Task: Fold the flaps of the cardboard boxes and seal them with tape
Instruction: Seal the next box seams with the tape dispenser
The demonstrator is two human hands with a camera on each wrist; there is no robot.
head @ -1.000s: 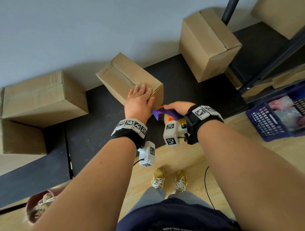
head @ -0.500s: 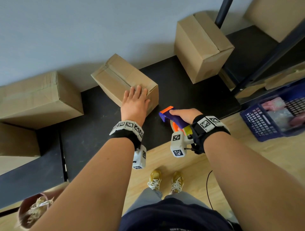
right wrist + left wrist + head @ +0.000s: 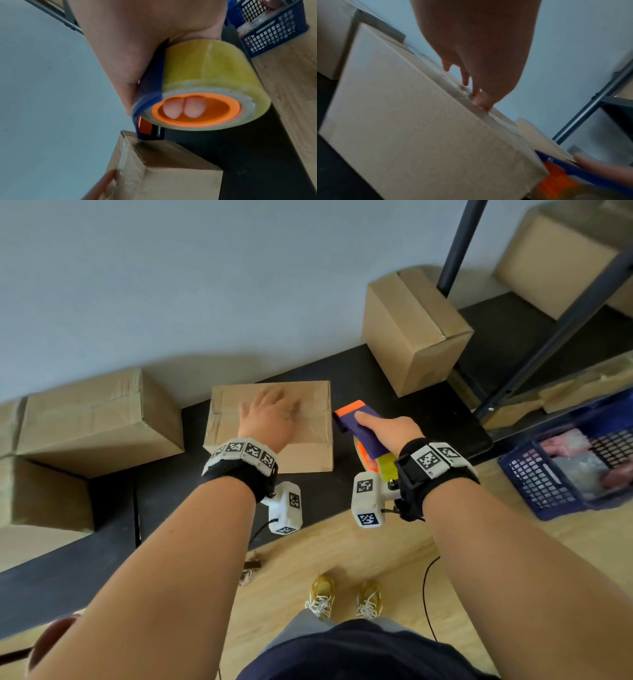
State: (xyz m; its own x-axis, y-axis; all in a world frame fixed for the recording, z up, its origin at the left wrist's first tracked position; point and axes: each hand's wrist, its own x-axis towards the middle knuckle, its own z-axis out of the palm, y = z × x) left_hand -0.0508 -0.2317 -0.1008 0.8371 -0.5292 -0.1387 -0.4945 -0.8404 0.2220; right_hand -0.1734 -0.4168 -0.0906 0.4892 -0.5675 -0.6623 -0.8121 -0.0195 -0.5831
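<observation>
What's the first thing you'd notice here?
The bright orange and purple tape dispenser jumps out; the right hand grips it just right of the middle cardboard box. The left hand lies flat on that box's taped top. A blue basket sits at the far right.

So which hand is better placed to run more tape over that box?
Probably the right hand: it already grips the tape dispenser beside the box. The left hand rests flat on the box top.
</observation>
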